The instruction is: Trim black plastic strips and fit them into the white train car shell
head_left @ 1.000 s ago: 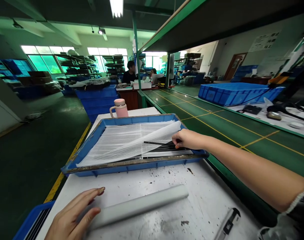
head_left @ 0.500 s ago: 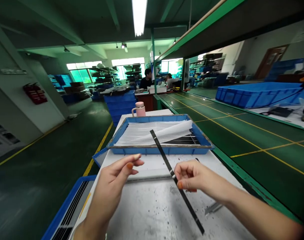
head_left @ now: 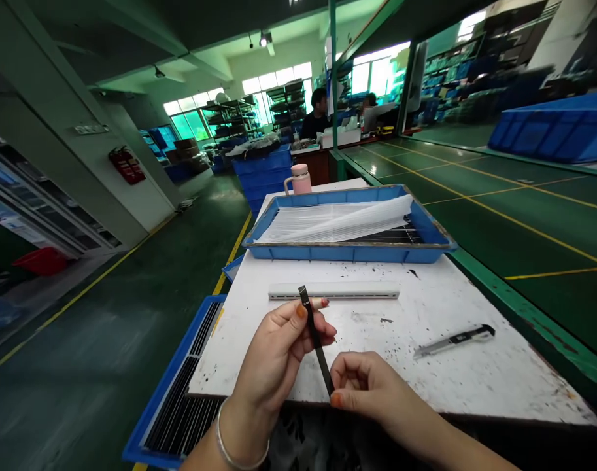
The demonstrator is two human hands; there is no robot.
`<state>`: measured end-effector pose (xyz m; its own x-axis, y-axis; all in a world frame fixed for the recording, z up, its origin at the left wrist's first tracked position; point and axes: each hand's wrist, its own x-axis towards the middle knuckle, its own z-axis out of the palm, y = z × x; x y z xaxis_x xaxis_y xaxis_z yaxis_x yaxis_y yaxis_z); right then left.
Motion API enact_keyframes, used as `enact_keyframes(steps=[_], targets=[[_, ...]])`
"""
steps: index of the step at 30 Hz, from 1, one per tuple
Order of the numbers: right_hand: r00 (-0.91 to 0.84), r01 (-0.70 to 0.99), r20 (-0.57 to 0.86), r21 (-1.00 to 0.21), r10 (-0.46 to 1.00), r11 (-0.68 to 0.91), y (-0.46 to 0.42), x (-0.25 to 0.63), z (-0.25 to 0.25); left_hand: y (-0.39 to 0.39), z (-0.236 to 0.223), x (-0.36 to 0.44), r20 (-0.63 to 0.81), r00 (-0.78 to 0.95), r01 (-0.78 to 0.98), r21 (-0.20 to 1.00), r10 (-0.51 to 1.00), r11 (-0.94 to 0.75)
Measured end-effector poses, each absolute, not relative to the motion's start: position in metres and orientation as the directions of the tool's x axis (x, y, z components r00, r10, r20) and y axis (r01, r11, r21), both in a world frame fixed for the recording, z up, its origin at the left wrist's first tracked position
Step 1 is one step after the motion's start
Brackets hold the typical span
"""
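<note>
A thin black strip [head_left: 315, 337] stands tilted between both hands near the front edge of the white table [head_left: 426, 373]. My left hand [head_left: 278, 353] pinches its upper part with thumb and fingers. My right hand [head_left: 364, 386] is closed on its lower end. Behind the hands lies a long pale grey bar [head_left: 335, 294]. Farther back sits a blue tray [head_left: 350, 252] holding white sheets [head_left: 337, 222] over more black strips.
A utility knife [head_left: 455, 339] lies on the table to the right. A pink mug [head_left: 299, 178] stands behind the tray. A second blue tray of dark strips [head_left: 180, 405] sits low at the left. The green conveyor [head_left: 514, 222] runs along the right. Two people sit far back.
My right hand took a black strip from the tray and brought it toward me. My left hand left the grey bar and now grips the strip's upper part. The view tilted down.
</note>
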<state>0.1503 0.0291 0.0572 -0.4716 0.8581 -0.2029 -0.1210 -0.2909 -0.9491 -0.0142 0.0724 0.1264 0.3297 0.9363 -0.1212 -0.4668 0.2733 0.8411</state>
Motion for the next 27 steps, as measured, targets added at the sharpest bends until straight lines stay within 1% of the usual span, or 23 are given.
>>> enact_keyframes(steps=[8, 13, 17, 19, 22, 24, 26, 27], targets=[[-0.465, -0.077, -0.196, -0.963, 0.864, -0.26, 0.021, 0.149, 0.049, 0.061, 0.124, -0.008, -0.144, 0.352, -0.541, 0.775, 0.925, 0.326], [-0.478, -0.013, -0.171, -0.979, 0.862, -0.201, 0.016, 0.143, 0.05, 0.056, 0.122, -0.005, -0.139, 0.345, -0.539, 0.781, 0.928, 0.317], [-0.486, 0.114, -0.138, -0.989, 0.863, -0.094, 0.016, 0.154, 0.055, 0.056, 0.122, -0.01, -0.145, 0.302, -0.507, 0.813, 0.942, 0.288], [-0.416, 0.227, -0.098, -0.974, 0.904, -0.001, 0.02, 0.175, 0.06, 0.056, 0.12, -0.017, -0.168, 0.28, -0.467, 0.837, 0.945, 0.287], [-0.158, 0.472, 0.052, -0.873, 0.986, 0.122, 0.028, 0.228, 0.063, 0.052, 0.109, -0.03, -0.257, 0.295, -0.322, 0.88, 0.92, 0.349], [-0.011, 0.637, 0.151, -0.761, 0.988, 0.124, 0.032, 0.269, 0.06, 0.045, 0.095, -0.035, -0.368, 0.35, -0.196, 0.87, 0.861, 0.452], [0.038, 0.75, 0.201, -0.653, 0.979, 0.105, 0.035, 0.305, 0.053, 0.036, 0.078, -0.034, -0.491, 0.408, -0.086, 0.818, 0.769, 0.568], [0.027, 0.788, 0.213, -0.605, 0.977, 0.11, 0.036, 0.319, 0.048, 0.031, 0.07, -0.031, -0.538, 0.43, -0.047, 0.789, 0.726, 0.613]])
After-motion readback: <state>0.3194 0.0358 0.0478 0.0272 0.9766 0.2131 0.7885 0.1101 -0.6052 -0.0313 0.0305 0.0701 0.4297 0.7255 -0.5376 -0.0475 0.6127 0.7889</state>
